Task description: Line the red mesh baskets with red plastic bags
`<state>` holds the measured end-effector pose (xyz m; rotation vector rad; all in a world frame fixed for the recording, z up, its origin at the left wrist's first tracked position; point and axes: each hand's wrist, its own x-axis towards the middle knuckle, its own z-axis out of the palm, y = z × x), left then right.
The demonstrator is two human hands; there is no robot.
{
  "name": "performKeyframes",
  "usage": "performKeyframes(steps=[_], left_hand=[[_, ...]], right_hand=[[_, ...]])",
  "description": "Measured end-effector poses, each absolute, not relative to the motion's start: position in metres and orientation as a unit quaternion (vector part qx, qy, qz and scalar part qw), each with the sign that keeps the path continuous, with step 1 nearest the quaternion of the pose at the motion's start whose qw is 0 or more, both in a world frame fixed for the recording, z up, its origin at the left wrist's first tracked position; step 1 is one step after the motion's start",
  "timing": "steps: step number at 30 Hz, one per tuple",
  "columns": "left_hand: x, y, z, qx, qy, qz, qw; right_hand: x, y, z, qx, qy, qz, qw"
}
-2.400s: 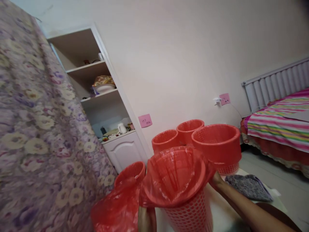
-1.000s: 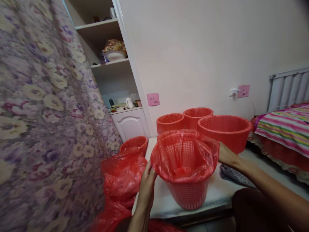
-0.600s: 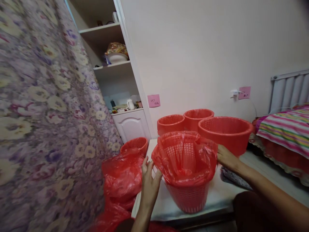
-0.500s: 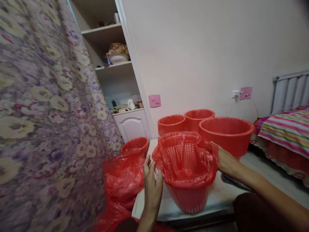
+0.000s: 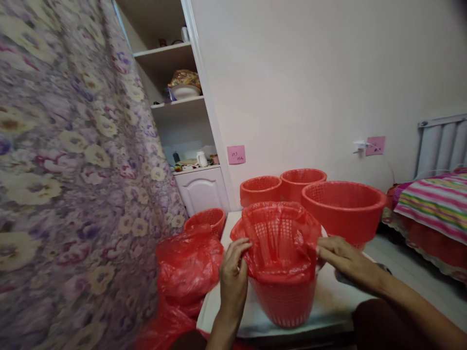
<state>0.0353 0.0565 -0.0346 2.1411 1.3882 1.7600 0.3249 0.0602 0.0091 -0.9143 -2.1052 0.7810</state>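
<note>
Pinching the folded-over edge of the red plastic liner [image 5: 280, 243], the left hand [image 5: 233, 282] closes finger and thumb on the film at the near-left rim of the mesh basket [image 5: 286, 304], while the right hand [image 5: 348, 262] lies with fingers curled on the liner at the near-right rim; whether it truly clamps the film is hard to tell from this angle. To seat the liner well, both hands would do best to draw the cuff down evenly on opposite sides, keeping the thin film from tearing on the lattice. The basket stands upright on the white worktop [image 5: 226, 311], a tapered round pail of perforated rigid plastic. The liner is glossy, crinkled, translucent. Behind the basket stand three more red baskets [image 5: 343, 209]; left of it, loose red bags [image 5: 186, 267] heap up.
</note>
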Motion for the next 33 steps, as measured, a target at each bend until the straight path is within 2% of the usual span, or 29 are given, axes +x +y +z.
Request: performKeyframes(steps=[2,4,8,12,17,21,26,30,33], left_hand=[[0.036,0.058,-0.036,0.686,0.443,0.576,0.034],[0.037,0.058,-0.037,0.679,0.444,0.583,0.047],[0.038,0.055,-0.036,0.657,0.448,0.601,0.078],[0.033,0.052,-0.032,0.608,0.457,0.637,0.123],[0.024,0.051,-0.025,0.56,0.46,0.675,0.142],[0.024,0.049,-0.018,0.599,0.455,0.648,0.122],[0.023,0.047,-0.006,0.674,0.442,0.587,0.076],[0.025,0.05,0.005,0.732,0.424,0.532,0.038],[0.032,0.053,0.012,0.774,0.398,0.493,0.009]], right_hand=[[0.318,0.05,0.015,-0.305,-0.833,0.338,0.316],[0.308,0.045,0.018,-0.285,-0.823,0.369,0.323],[0.282,0.047,0.016,-0.293,-0.672,0.506,0.454],[0.276,0.056,0.012,-0.187,-0.433,0.664,0.58],[0.304,0.069,0.011,-0.1,-0.265,0.782,0.556],[0.326,0.091,0.01,-0.118,-0.287,0.785,0.536],[0.342,0.126,0.014,-0.215,-0.349,0.743,0.529],[0.337,0.147,0.022,-0.297,-0.419,0.708,0.485],[0.325,0.157,0.024,-0.31,-0.463,0.661,0.502]])
